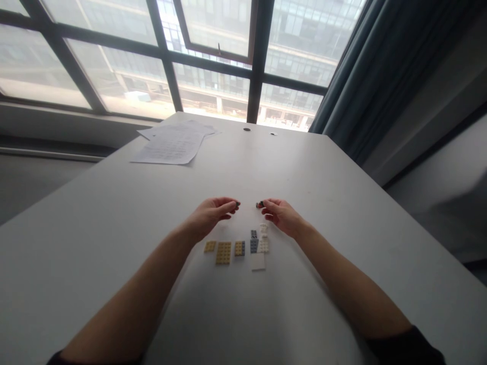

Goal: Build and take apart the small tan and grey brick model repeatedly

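My left hand (216, 210) pinches a small dark green piece (238, 204) between thumb and fingers, just above the white table. Across a narrow gap, my right hand (279, 213) grips a small green and red piece (260, 205). The two pieces are apart. Nearer to me lie building plates: a small tan one (210, 246), a larger tan one (223, 253), a tan and grey pair (239, 248), dark grey ones (254, 246), white studded ones (263, 246) and a smooth white square (258, 261).
Printed sheets of paper (171, 144) lie at the table's far left. Two round fittings (247, 130) are set near the far edge of the table (297, 167). Beyond stand a large window and, at the right, a dark curtain (353, 86).
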{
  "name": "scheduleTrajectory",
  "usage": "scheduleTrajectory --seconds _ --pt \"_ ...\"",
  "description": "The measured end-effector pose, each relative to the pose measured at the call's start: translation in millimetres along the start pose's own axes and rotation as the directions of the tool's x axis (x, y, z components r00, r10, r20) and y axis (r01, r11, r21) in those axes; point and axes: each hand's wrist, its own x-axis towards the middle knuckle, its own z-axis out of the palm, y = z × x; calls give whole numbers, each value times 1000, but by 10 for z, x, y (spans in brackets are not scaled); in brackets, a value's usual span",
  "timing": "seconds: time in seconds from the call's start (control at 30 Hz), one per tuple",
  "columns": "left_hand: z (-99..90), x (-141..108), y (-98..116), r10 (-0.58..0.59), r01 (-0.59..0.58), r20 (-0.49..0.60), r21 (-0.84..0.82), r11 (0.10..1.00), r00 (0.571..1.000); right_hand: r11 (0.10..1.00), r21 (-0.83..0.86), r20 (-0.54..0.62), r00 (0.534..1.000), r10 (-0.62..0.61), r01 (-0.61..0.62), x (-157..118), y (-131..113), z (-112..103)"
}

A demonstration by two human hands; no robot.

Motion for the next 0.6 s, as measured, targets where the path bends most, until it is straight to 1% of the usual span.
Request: scheduleTrajectory --seconds 0.03,0.07,0.1,0.13,0.17,0.2,0.23,0.3,0.33,0.37,0.4,0.47,0.53,0.6 --pt "-2 -2 4 -3 3 0 -46 999 1000 999 -40 -1 1000 -14 14 -13 -2 -2" --pt "3 -4 7 -3 3 -5 -40 999 1000 993 -113 -8 999 -38 37 -26 -3 -2" --pt "13 -7 11 4 -4 -9 7 1000 1000 973 -220 -15 997 -76 70 -38 -2 2" --pt "29 -10 15 25 -23 -13 88 996 1000 928 -353 -17 991 -130 116 -52 -1 8" --pt "50 -14 21 62 -59 -8 195 979 998 853 -495 -2 981 -194 167 -67 2 17" --pt "78 -20 26 116 -110 1 319 941 993 749 -625 32 966 -257 220 -84 6 30" --pt "109 -27 32 181 -170 19 445 879 983 631 -728 83 948 -308 269 -101 12 45" --pt "183 -49 42 291 -278 93 661 698 952 416 -844 196 916 -349 339 -132 29 81" --pt "220 -62 45 317 -310 136 735 603 939 340 -870 236 908 -345 356 -144 37 100" --pt "256 -75 46 322 -329 174 786 524 930 285 -887 264 905 -333 363 -152 45 118" --pt "287 -87 44 314 -340 206 817 466 927 247 -898 279 905 -321 364 -156 50 135" --pt "329 -104 37 291 -347 240 847 403 926 212 -910 285 909 -303 356 -153 51 158" --pt "342 -111 29 292 -346 243 856 384 925 215 -912 280 913 -299 350 -143 41 167" --pt "331 -109 26 298 -343 235 853 393 925 235 -910 265 917 -299 340 -130 27 165"
